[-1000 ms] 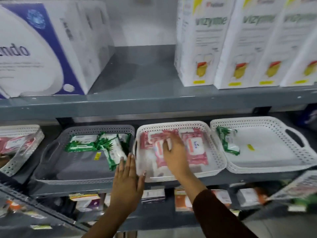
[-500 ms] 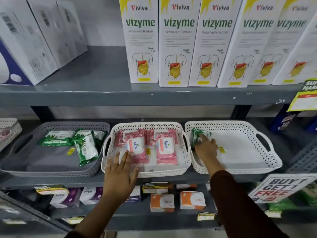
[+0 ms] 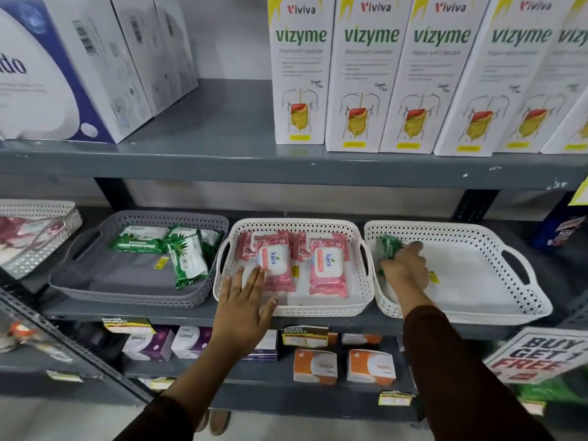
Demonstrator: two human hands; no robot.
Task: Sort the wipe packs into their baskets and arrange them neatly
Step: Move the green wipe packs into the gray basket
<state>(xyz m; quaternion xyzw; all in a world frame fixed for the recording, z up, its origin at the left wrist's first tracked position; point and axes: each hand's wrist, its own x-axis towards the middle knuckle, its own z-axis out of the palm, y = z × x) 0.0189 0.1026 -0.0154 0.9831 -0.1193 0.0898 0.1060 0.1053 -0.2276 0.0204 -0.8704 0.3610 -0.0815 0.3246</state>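
Three baskets stand side by side on the middle shelf. The grey basket [image 3: 95, 237] on the left holds several green wipe packs [image 3: 187, 259]. In the middle white basket [image 3: 296, 310] lie several pink wipe packs [image 3: 327, 268]. The right white basket [image 3: 496, 294] holds one green wipe pack [image 3: 388, 248] at its left end. My right hand [image 3: 405, 267] is inside that basket with its fingers closed on the green pack. My left hand [image 3: 245, 300] lies flat with fingers spread over the front rim of the middle basket, its fingertips touching a pink pack.
Tall white Vizyme boxes [image 3: 369, 74] and blue-and-white cartons [image 3: 63, 71] fill the shelf above. Another white basket [image 3: 41, 237] with reddish packs sits at far left. Small boxes [image 3: 315, 366] line the lower shelf. A "Buy 1 Get 1 Free" sign [image 3: 541, 358] hangs at the lower right.
My right hand left the pink packs in the middle basket and moved right into the right basket, closing on the green pack. My left hand slid from the grey basket's front to the middle basket's rim.
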